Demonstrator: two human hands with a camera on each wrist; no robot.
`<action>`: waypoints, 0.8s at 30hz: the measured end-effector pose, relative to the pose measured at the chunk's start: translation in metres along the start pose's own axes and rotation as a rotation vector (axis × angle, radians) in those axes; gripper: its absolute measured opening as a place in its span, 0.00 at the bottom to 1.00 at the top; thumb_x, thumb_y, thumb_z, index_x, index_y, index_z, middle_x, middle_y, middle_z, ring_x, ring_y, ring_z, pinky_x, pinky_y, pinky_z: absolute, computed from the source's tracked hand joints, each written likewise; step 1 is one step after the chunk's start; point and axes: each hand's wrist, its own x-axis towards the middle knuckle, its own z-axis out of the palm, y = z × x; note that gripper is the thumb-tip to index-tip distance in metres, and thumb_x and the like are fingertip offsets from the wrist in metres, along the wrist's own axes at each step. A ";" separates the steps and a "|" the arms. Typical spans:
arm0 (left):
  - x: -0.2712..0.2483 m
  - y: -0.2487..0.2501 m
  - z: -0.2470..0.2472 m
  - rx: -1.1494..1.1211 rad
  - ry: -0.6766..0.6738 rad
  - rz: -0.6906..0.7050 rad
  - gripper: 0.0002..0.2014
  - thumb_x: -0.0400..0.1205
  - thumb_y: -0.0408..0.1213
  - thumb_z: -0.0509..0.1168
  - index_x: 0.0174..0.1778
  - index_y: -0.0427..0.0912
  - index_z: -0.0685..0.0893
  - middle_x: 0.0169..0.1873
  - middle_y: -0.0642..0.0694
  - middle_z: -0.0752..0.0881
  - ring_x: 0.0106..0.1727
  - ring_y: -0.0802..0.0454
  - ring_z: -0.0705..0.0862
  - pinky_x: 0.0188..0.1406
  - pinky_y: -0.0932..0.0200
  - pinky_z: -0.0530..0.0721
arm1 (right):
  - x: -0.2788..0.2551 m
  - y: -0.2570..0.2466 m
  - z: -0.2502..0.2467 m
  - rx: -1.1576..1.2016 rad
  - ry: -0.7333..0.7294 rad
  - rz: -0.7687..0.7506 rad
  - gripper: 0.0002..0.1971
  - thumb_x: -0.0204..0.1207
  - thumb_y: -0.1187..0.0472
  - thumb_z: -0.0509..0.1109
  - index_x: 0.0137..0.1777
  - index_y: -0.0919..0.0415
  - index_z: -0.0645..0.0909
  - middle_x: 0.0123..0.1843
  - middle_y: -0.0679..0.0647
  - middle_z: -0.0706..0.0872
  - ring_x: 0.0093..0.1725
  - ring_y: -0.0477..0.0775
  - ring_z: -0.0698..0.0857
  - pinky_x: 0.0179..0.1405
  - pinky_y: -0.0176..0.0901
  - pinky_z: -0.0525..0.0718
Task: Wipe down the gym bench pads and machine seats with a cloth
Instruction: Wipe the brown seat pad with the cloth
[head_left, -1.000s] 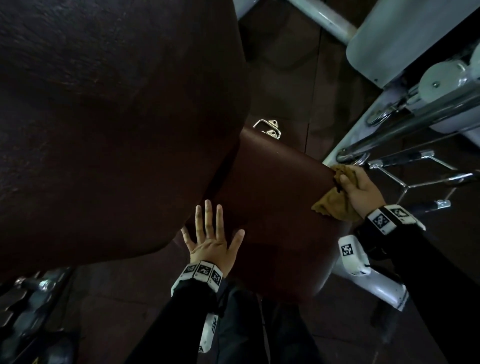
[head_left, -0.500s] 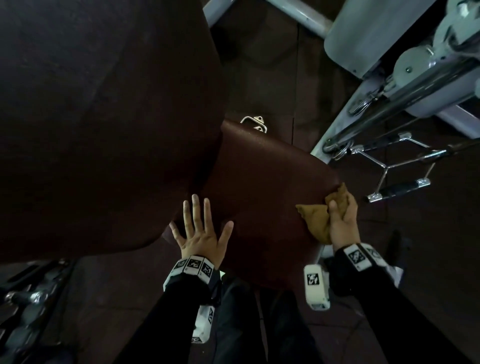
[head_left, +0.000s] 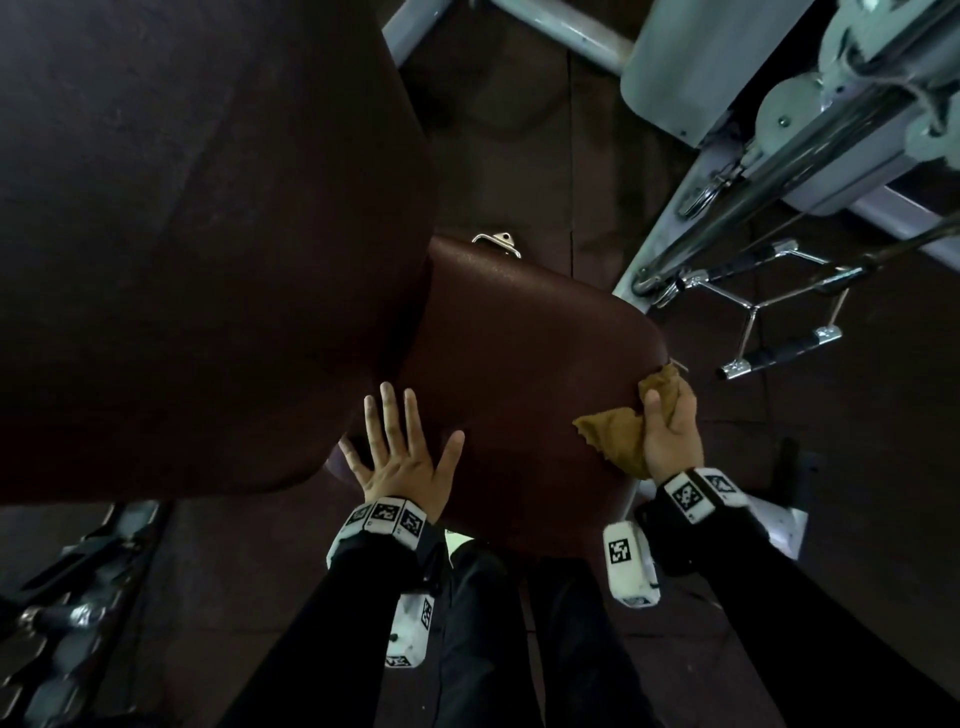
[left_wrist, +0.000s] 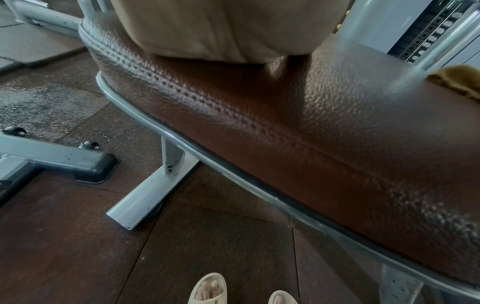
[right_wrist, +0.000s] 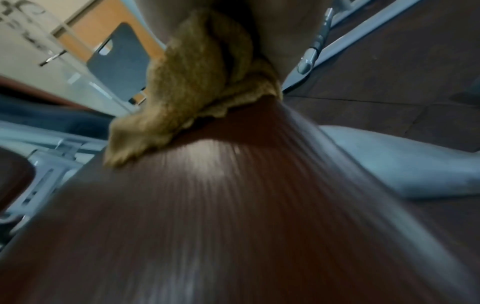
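Observation:
A brown padded machine seat (head_left: 519, 353) fills the middle of the head view, with a large dark back pad (head_left: 197, 234) looming over its left side. My left hand (head_left: 400, 441) lies flat on the seat's near left part, fingers straight and spread. My right hand (head_left: 670, 421) grips a tan cloth (head_left: 618, 436) at the seat's right edge. In the right wrist view the bunched cloth (right_wrist: 192, 82) presses against the blurred brown seat (right_wrist: 233, 205). The left wrist view shows the seat's textured side (left_wrist: 311, 123) and a corner of the cloth (left_wrist: 459, 80).
A grey machine frame (head_left: 691, 88) and chrome bars stand at the upper right, with a chrome cable handle (head_left: 779, 312) lying on the dark rubber floor. A grey seat leg (left_wrist: 155, 185) and another machine base (left_wrist: 52, 160) stand on the floor at left. My feet (left_wrist: 207, 288) are below the seat.
My right hand has drawn the cloth from the seat's far right corner toward me along the right edge, then moved slightly outward. My left hand has stayed flat on the seat.

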 end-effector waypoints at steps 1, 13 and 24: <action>0.000 0.000 0.000 -0.001 0.002 0.004 0.39 0.75 0.72 0.30 0.71 0.56 0.17 0.70 0.58 0.13 0.71 0.58 0.13 0.65 0.41 0.16 | -0.010 0.004 0.002 0.007 0.002 -0.019 0.26 0.84 0.52 0.57 0.80 0.57 0.58 0.75 0.59 0.73 0.72 0.61 0.73 0.68 0.40 0.66; -0.002 0.002 -0.003 0.001 -0.024 -0.002 0.39 0.77 0.70 0.32 0.72 0.53 0.18 0.68 0.57 0.11 0.72 0.56 0.15 0.66 0.40 0.16 | -0.087 0.043 0.000 -0.011 -0.078 0.084 0.26 0.83 0.52 0.58 0.80 0.47 0.58 0.70 0.54 0.78 0.67 0.58 0.78 0.59 0.39 0.68; 0.004 -0.002 0.004 0.007 0.004 0.007 0.40 0.74 0.71 0.30 0.72 0.55 0.18 0.67 0.57 0.11 0.69 0.57 0.11 0.59 0.44 0.10 | -0.090 -0.027 0.006 -0.176 -0.310 -0.396 0.29 0.82 0.55 0.60 0.81 0.45 0.53 0.81 0.41 0.57 0.80 0.40 0.55 0.71 0.20 0.52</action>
